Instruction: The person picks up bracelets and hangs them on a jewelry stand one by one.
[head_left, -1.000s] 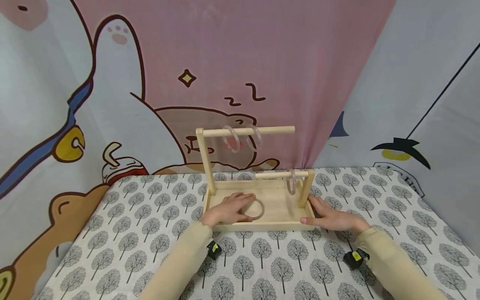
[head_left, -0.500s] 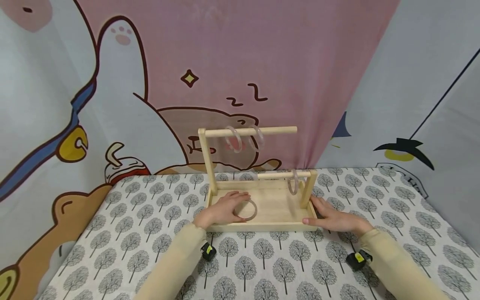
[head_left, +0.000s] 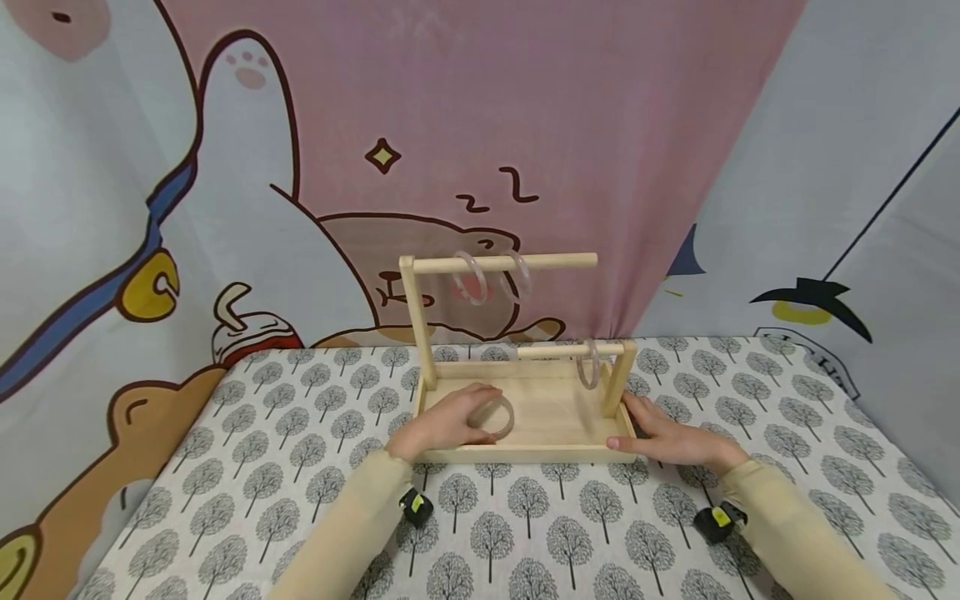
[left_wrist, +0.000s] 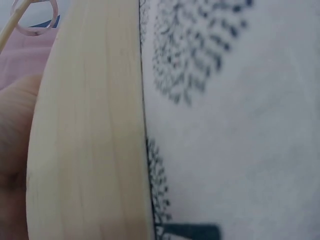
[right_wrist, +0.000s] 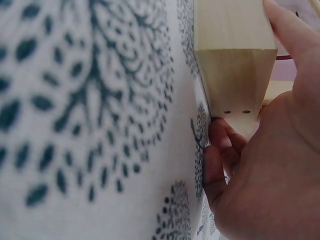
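A pale wooden bangle stand has a shallow tray base, a tall bar on the left and a low bar on the right. Inside the tray, my left hand holds a translucent pinkish bangle between thumb and fingers; its left side is hidden. My right hand grips the tray's right end, thumb at the front corner and fingers along the side. Two similar bangles, one on the left and one to its right, hang from the tall bar. Another bangle hangs on the low bar.
A white tablecloth printed with grey trees lies under the stand. Behind the table hangs a cartoon curtain. The tray's front wall fills much of the left wrist view.
My left hand and the bangle in it have shifted left within the tray, mostly in the first half second. My right hand stays at the tray's end. The view has turned slightly.
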